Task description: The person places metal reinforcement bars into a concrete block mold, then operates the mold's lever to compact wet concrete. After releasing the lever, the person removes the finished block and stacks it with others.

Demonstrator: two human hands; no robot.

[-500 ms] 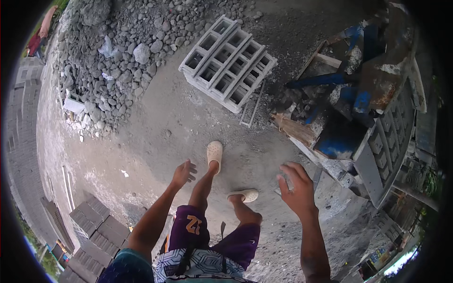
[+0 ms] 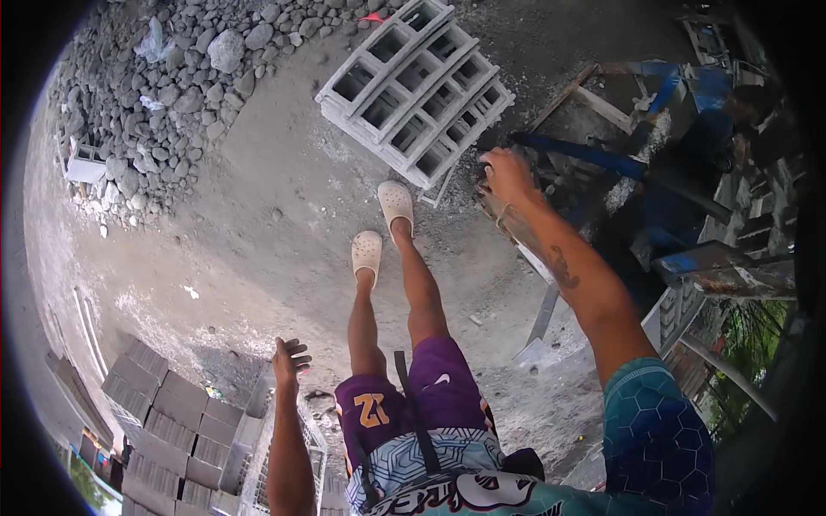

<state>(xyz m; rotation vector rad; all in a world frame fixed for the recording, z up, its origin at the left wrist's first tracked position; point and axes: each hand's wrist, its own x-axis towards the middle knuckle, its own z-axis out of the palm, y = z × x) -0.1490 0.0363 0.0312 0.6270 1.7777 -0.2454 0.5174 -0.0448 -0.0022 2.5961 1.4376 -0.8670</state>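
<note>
One stack of concrete hollow blocks point(image 2: 428, 88) stands at the upper centre of the frame, its top showing four rows of three cavities; each block is judged heavy, stiff, rough and brittle at the corners, best grasped by the webs between cavities. Of two bare hands, the right hand point(image 2: 511, 178), right of the frame's centre near one blue bar point(image 2: 585, 156), is loosely bent with nothing visible in it, while the left hand point(image 2: 291, 361), lower left of centre, has parted fingers and holds nothing
</note>
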